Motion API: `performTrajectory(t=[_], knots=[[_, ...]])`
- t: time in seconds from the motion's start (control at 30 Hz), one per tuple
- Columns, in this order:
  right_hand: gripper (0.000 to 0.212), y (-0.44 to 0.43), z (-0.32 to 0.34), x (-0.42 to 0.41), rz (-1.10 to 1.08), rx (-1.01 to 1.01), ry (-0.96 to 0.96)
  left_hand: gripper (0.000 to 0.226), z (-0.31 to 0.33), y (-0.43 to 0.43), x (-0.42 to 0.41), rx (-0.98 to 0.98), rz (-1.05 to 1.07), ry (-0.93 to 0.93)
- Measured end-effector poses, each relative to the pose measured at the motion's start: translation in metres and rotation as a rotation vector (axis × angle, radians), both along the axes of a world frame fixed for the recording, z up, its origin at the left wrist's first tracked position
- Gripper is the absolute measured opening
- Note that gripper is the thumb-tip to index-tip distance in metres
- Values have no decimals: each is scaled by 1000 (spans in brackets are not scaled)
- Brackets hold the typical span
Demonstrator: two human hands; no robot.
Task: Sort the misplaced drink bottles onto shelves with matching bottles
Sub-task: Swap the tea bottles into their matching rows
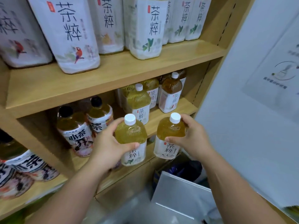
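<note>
Two white-capped bottles are up in front of the middle shelf (182, 109) of a light wooden shelf unit (215, 21), one per hand. The left hand (106, 147) grips a clear plastic bottle of pale green tea (131, 135) at its shoulder, thumb laid across the front just above the label, fingers curled behind; the right hand (192, 139) grips a clear plastic bottle of amber tea (170, 131) the same way, thumb low on the front, fingers wrapped round the far side near the cap. Both bottles are near upright, apart from each other, just off the shelf's front edge. Bare board shows along that edge to the right, in front of a group of white-capped tea bottles (139, 102) packed toward the side panel (200, 83); to the left, black-capped bottles (76, 131) with bold black lettering crowd the shelf. The board above (113, 73) has a broad bare strip in front of tall white-wrapped bottles (69, 34). Labels on the held bottles, the right-hand group and the tall ones read 茶粹 in dark strokes; one tall one bears a red parrot, another green leaves. The black-capped ones show 小茶. Both forearms (68, 191) reach up from below. A white wall (242, 110) with a paper notice (278, 70), too blurred to read, closes off the right, and a grey box (181, 188) sits below the hands.
</note>
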State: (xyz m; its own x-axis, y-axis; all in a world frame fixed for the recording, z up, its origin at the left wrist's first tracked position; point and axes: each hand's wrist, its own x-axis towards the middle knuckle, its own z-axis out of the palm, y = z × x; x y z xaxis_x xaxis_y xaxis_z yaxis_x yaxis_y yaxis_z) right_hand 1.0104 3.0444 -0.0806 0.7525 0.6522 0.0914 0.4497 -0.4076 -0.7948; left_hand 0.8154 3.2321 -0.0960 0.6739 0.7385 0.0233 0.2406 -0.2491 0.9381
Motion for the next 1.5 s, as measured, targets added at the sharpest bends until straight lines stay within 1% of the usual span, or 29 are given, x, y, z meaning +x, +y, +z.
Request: performTrajectory(t=[0.13, 0.2, 0.37, 0.53, 0.6, 0.7, 0.77, 0.83, 0.97, 1.03, 1.1, 1.17, 1.2, 1.23, 1.3, 1.37, 1.5], knots=[[76, 16, 6, 37, 22, 22, 19, 86, 1, 7, 24, -52, 6, 14], [74, 27, 9, 57, 63, 30, 15, 86, -1, 8, 35, -38, 31, 14], [70, 57, 0, 105, 173, 42, 1, 91, -9, 3, 55, -30, 142, 29], [70, 88, -14, 145, 295, 53, 39, 84, -7, -10, 72, -1, 271, 10], [67, 99, -16, 155, 347, 47, -44, 83, -7, -15, 80, 3, 320, 3], [70, 104, -19, 160, 374, 17, -175, 83, -6, -24, 90, -5, 378, -6], [78, 96, -27, 158, 338, 41, -256, 85, -7, -29, 96, -10, 410, -17], [86, 87, -42, 156, 277, 106, -315, 83, -9, -32, 101, -22, 434, -27], [103, 80, -65, 151, 268, 103, -156, 83, -11, -36, 109, -43, 469, -37], [101, 85, -68, 148, 245, 124, -154, 83, -9, -36, 111, -37, 480, -33], [94, 92, -67, 147, 182, 110, -270, 81, -8, -36, 112, -28, 483, -32], [88, 100, -70, 150, 99, 36, -416, 81, -6, -36, 110, -3, 478, -17], [87, 103, -72, 152, 72, 14, -439, 83, -6, -35, 110, 13, 478, -6], [86, 106, -76, 156, 64, 9, -429, 85, -6, -34, 109, 23, 479, 1], [84, 111, -83, 163, 91, 37, -351, 90, -7, -32, 107, 15, 482, -2], [84, 115, -87, 167, 117, 68, -309, 90, -8, -29, 108, 8, 478, -9], [89, 123, -91, 163, 83, 125, -352, 90, -8, -26, 115, 39, 469, 0]])
